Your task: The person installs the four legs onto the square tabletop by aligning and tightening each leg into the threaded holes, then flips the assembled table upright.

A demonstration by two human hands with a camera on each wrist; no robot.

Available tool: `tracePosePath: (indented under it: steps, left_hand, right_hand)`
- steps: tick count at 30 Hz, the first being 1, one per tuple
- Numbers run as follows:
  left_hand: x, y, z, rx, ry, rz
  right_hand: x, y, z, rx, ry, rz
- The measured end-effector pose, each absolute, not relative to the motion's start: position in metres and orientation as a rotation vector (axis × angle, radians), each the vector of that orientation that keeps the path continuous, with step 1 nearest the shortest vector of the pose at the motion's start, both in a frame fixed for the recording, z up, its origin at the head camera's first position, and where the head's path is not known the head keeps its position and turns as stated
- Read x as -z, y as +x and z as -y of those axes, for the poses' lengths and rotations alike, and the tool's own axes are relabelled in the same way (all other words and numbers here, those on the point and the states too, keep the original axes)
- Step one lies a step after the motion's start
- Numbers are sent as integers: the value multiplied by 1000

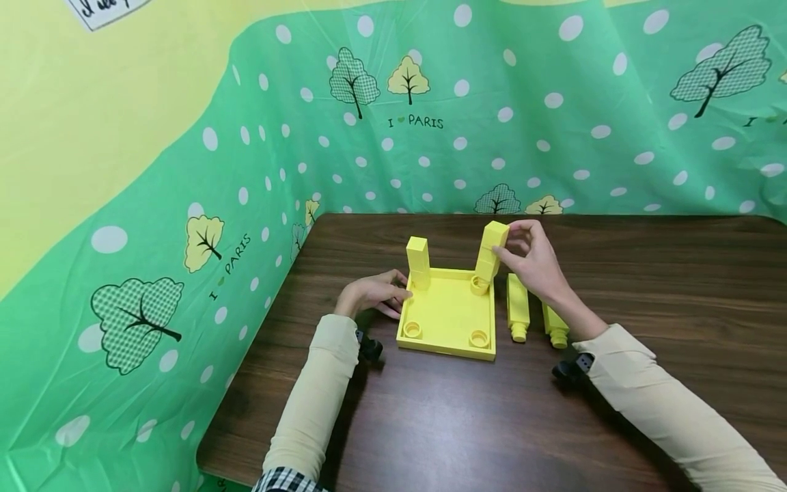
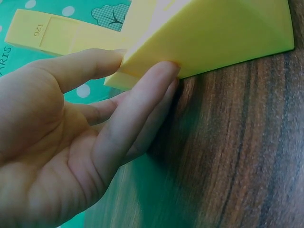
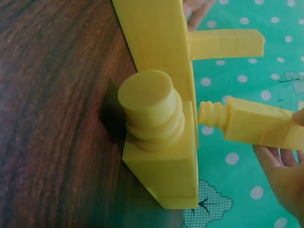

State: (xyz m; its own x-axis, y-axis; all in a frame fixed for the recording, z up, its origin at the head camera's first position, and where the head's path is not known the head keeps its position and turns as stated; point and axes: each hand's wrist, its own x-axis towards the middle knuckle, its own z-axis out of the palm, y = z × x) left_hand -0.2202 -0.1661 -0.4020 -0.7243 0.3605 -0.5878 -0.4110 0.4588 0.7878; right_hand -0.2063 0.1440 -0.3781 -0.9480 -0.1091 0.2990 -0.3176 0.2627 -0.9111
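Now your right hand [image 1: 533,265] pinches a yellow leg [image 1: 490,240] over the far-right socket [image 1: 479,292]; your left hand [image 1: 373,293], fingers apparently straightish, touches the left of the tray [image 1: 447,312]. The leg should handle light, stiff; hold it high.

Place: screened-off work corner; whether home or lab, cannot tell
Curtain [image 1: 529,123]: green and yellow, printed trees [image 1: 354,82], "PARIS" lettering [image 1: 425,123]
Tabletop [image 1: 430,424]: dark, wood-grained
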Motion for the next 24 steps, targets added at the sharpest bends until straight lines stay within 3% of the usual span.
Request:
tracePosePath:
  steps: [24]
  left_hand:
    - [404, -221, 166, -1347, -35, -1969]
  right_hand:
    - [387, -208, -139, -1737, 482, 2388]
